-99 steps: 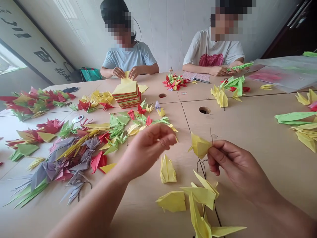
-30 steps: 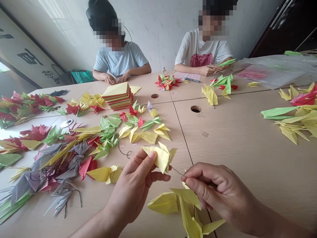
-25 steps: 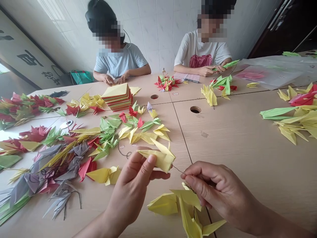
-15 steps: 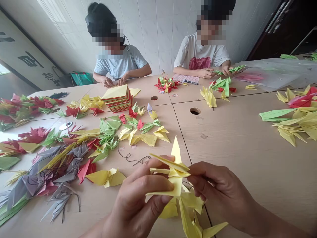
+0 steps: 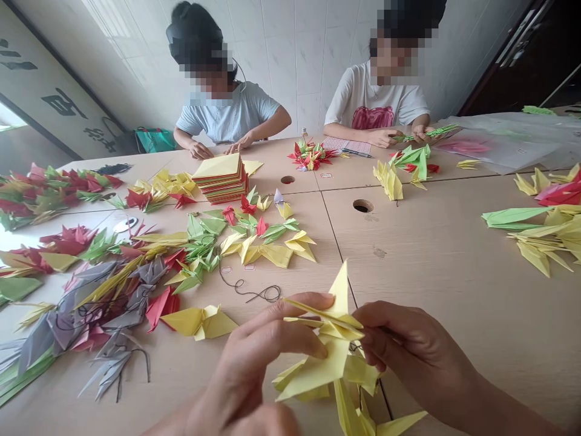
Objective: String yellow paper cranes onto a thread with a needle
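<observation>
Right hand [image 5: 403,345], its grip hidden, has closed in on the yellow paper crane [image 5: 333,357], nearer the wearer than the paper stack [image 5: 221,181]. Left hand [image 5: 258,357] holds the crane's wings. Likely light, easily creased: grip the folded body.

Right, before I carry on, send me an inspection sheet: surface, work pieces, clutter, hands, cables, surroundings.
Surface: wood-look table, with seams, round holes and a dark smudge.
Work pieces: yellow origami crane in hand; more yellow folded pieces below it.
Clutter: square paper stack, mixed origami heap at left, pen.
Hands: left hand grips the crane; right hand has fingertips at its edge, exact hold hidden.
Cables: nothing seen on the table; black thread curls loose there.
Surroundings: co-workers opposite in light-blue shirt and white shirt; teal bag beyond.
</observation>
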`<state>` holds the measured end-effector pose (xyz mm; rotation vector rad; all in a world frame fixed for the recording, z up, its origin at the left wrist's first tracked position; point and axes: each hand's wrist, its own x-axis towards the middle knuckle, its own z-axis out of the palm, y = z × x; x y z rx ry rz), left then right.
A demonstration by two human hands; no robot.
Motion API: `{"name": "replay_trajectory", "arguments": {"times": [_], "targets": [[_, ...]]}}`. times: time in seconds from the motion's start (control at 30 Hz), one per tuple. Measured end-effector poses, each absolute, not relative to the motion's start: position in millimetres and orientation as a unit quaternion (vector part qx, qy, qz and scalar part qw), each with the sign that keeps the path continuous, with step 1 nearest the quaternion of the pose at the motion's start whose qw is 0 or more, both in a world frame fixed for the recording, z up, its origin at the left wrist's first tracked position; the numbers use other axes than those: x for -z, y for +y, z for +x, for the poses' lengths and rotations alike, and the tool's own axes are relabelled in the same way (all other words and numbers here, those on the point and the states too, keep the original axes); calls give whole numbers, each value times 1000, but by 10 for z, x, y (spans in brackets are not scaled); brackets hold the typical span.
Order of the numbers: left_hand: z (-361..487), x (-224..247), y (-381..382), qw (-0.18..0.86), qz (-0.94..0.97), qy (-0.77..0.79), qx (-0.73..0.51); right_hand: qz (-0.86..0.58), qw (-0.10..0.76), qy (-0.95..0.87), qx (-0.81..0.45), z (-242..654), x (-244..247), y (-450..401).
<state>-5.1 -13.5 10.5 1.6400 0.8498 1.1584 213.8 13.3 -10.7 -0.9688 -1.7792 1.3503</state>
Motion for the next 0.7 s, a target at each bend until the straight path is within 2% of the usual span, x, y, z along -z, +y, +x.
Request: {"name": "replay_trajectory", "arguments": {"times": [0.1,0.2,0.43,0.7], "targets": [[0,-126,-136,591,531,375,-478,-367,338,-688,-527,2121,104,128],[82,-150,-95,647,468,370,-475,-358,324,-693,-536,2110,123,126],[147,-173,-69,685,439,341,-470,-367,314,-692,-536,2130,160,119],[166,-150,-83,666,426,337,-511,-367,320,-732,-476,2115,143,125]]}}
